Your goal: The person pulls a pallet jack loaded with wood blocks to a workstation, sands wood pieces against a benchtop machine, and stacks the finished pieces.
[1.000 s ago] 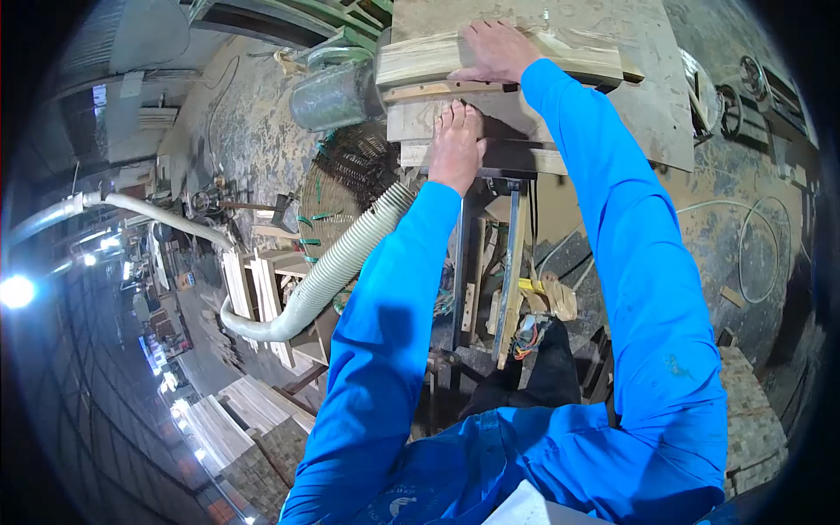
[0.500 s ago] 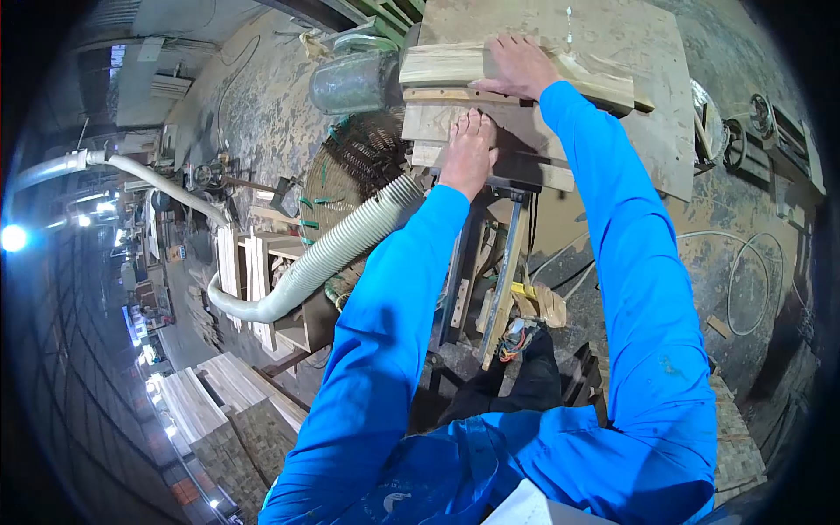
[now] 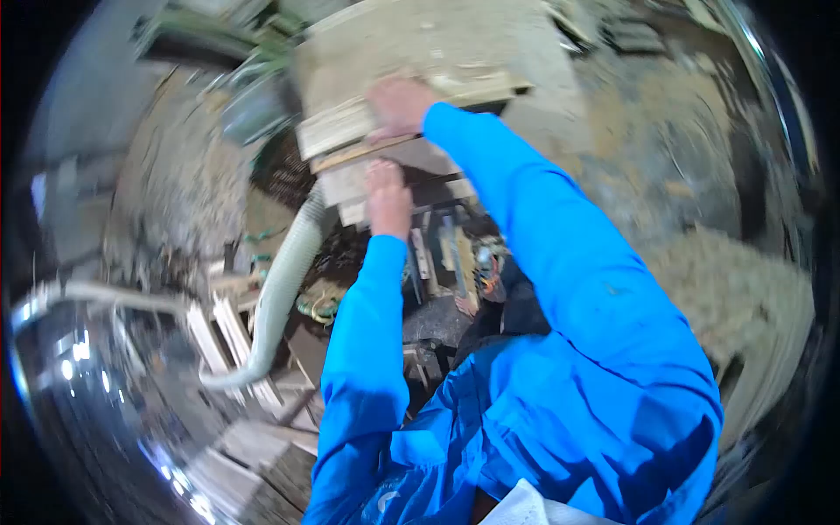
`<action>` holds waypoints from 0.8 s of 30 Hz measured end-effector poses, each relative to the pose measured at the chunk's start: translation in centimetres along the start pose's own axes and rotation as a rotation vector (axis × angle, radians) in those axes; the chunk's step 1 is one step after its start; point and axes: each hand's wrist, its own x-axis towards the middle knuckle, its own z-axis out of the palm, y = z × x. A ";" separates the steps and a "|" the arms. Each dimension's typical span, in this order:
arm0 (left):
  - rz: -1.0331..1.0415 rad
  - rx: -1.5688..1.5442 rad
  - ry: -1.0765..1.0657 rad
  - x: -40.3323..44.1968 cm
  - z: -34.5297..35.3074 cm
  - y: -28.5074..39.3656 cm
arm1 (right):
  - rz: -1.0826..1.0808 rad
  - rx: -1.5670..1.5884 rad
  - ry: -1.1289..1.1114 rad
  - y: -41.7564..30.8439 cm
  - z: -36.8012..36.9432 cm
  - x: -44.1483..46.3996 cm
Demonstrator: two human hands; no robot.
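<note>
Motion blurs the head view. My right hand [image 3: 404,107] lies spread on a pale wooden piece [image 3: 337,128] on top of a work table [image 3: 420,37], fingers pointing to the upper left. Nearer to me, my left hand [image 3: 388,199] rests on the table's front part, its fingers stretched forward and close together over a flat board [image 3: 350,182]. Between the two hands runs a thin wooden strip [image 3: 354,156]. Neither hand is wrapped round anything.
A ribbed hose [image 3: 289,280] curves down left of the table. A motor-like cylinder [image 3: 254,109] stands beyond it. Cut wood [image 3: 232,481] lies at the lower left, and more stacked wood [image 3: 744,306] is at the right. Tools and scraps sit under the table.
The view has swung, so the table and both hands appear lower and further left. Both hands remain on the wood, and more of the stack at the right shows.
</note>
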 end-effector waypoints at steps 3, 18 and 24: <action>-0.029 -0.008 0.022 -3.4 -0.6 0.8 | -0.008 -0.086 0.074 -2.9 0.6 -2.6; -0.045 -0.175 -0.051 -13.0 -2.9 3.3 | 0.026 -0.086 0.119 -10.2 0.8 -10.1; -0.073 -0.142 -0.111 -13.2 -4.1 2.9 | 0.012 -0.030 0.101 -10.3 -0.1 -10.7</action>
